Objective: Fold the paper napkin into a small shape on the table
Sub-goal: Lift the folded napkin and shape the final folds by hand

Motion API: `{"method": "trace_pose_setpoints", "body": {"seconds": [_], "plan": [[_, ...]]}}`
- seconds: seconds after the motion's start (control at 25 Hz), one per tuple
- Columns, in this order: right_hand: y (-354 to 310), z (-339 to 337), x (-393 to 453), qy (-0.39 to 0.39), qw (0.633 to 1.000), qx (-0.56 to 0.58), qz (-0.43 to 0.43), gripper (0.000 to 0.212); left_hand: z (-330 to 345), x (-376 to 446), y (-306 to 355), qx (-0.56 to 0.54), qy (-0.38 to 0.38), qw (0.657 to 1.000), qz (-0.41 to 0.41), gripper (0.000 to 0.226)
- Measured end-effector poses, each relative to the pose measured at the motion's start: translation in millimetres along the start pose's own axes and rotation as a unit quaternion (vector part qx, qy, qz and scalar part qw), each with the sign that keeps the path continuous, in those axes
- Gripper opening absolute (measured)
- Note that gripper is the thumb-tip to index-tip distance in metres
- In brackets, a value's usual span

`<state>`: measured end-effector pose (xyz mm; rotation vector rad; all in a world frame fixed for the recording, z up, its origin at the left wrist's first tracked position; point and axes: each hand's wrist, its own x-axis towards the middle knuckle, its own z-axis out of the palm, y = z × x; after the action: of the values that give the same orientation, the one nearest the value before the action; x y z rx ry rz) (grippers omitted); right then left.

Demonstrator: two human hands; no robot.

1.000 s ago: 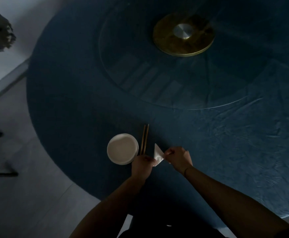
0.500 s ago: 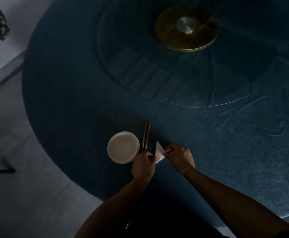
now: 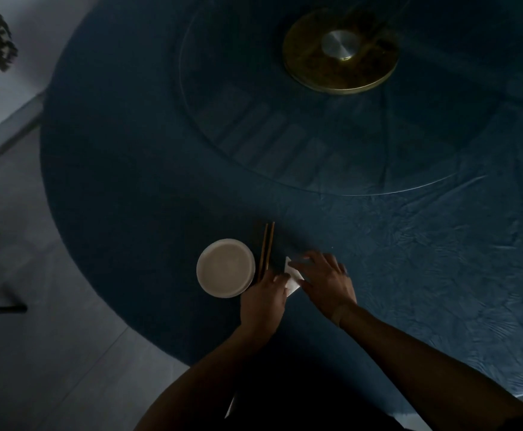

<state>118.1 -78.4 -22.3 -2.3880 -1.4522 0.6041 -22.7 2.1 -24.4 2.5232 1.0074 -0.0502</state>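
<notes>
- Napkin (image 3: 292, 276): white, folded small, lying on the blue table (image 3: 129, 181) near its front edge, just right of the chopsticks (image 3: 266, 250). Only a narrow pointed part shows between the two hands.
- Right hand (image 3: 327, 283): laid palm down over the napkin's right side, fingers straight and spread, pointing up and to the left. The fingertips are blurred. Forearm runs in from the lower right, a band at the wrist.
- Left hand (image 3: 265, 301): back of the hand up, its fingertips on the napkin's left lower edge. Whether they pinch the paper or only press it cannot be told.
- Hands sit close together, both touching the napkin, with only the paper between them.
- Plate (image 3: 225, 267): white, round, just left of the chopsticks, touching neither hand.
</notes>
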Motion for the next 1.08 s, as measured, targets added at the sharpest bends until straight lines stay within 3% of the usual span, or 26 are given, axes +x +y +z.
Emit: {"method": "trace_pose_setpoints", "body": {"seconds": [0.16, 0.4, 0.8, 1.08], "plan": [[10, 3, 1, -0.062, 0.989, -0.128, -0.027, 0.052, 0, -4, -10, 0.082, -0.041, 0.994, 0.065, 0.023], [20, 15, -10, -0.097, 0.976, -0.19, -0.038, 0.064, 5, -22, -28, 0.113, -0.083, 0.98, 0.139, 0.039], [19, 15, -10, -0.111, 0.976, -0.182, -0.038, 0.067, 2, -24, -26, 0.074, -0.09, 0.988, 0.106, 0.036], [17, 8, -20, -0.109, 0.979, -0.169, -0.015, 0.064, -12, -19, -31, 0.047, -0.059, 0.987, 0.14, 0.039]]}}
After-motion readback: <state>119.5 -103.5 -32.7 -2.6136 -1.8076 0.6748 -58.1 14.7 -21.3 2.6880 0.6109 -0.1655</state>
